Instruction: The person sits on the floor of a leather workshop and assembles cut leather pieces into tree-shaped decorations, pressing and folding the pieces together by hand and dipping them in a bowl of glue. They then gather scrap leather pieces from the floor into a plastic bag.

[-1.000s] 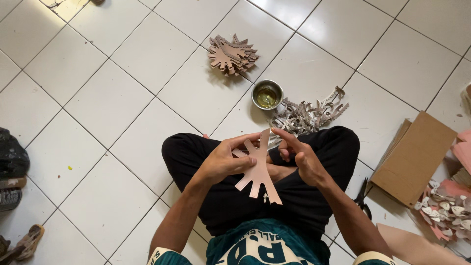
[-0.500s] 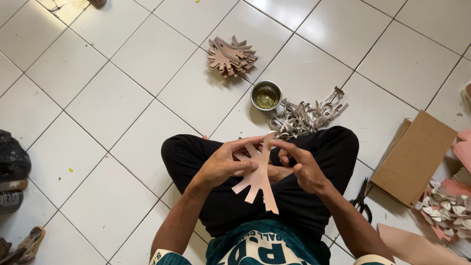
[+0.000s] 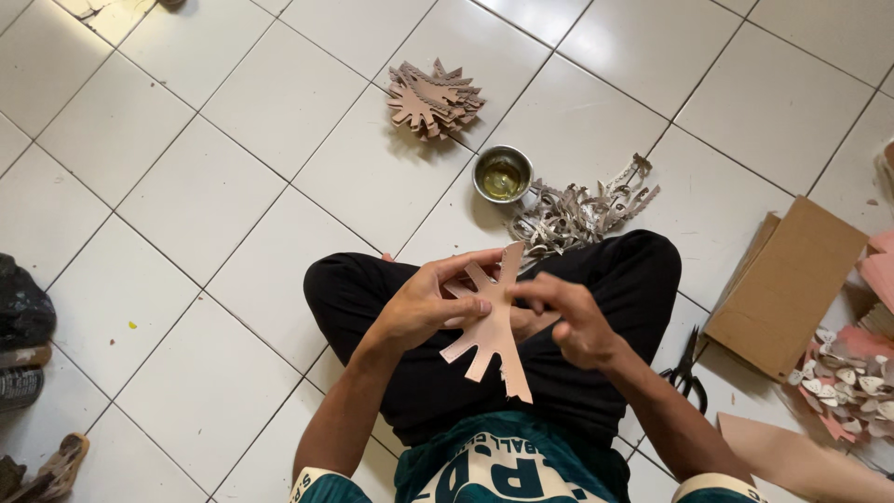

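Sitting cross-legged on the floor, the person holds a flat tan cut-out piece (image 3: 492, 326) over the lap. The left hand (image 3: 424, 303) is closed on its upper left edge, thumb over the face; the right hand (image 3: 568, 321) pinches the right edge with curled fingers. The piece looks thin, light and bendable, likely leather or card, best gripped at its broader middle rather than its narrow prongs. Beyond the knees lie pale trimmed scraps (image 3: 577, 212), a small metal bowl (image 3: 503, 174) of yellowish liquid and a stack of similar cut-outs (image 3: 434, 98) on white floor tiles (image 3: 200, 191). Scissors (image 3: 687, 371) and a cardboard box (image 3: 787, 279) sit at the right.
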